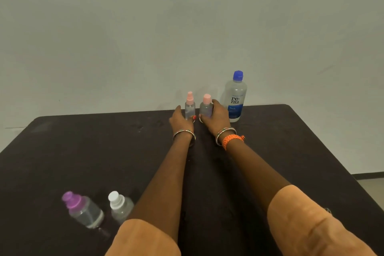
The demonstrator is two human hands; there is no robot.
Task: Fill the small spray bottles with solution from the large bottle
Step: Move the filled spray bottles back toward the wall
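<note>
Two small clear spray bottles with pink tops stand upright near the table's far edge. My left hand (180,119) grips the slim pink-nozzle bottle (190,106) around its lower body. My right hand (216,117) grips the wider pink-capped bottle (206,105) beside it. The large clear bottle (235,97), with a blue cap and blue label, stands upright just to the right of my right hand. Near the front left stand a purple-capped small bottle (84,209) and a white-capped small bottle (119,207).
The dark table (83,151) stretches from the near edge to a pale wall behind. Its right edge drops off beyond the large bottle. Both my forearms reach across the table's middle, with bangles at the wrists.
</note>
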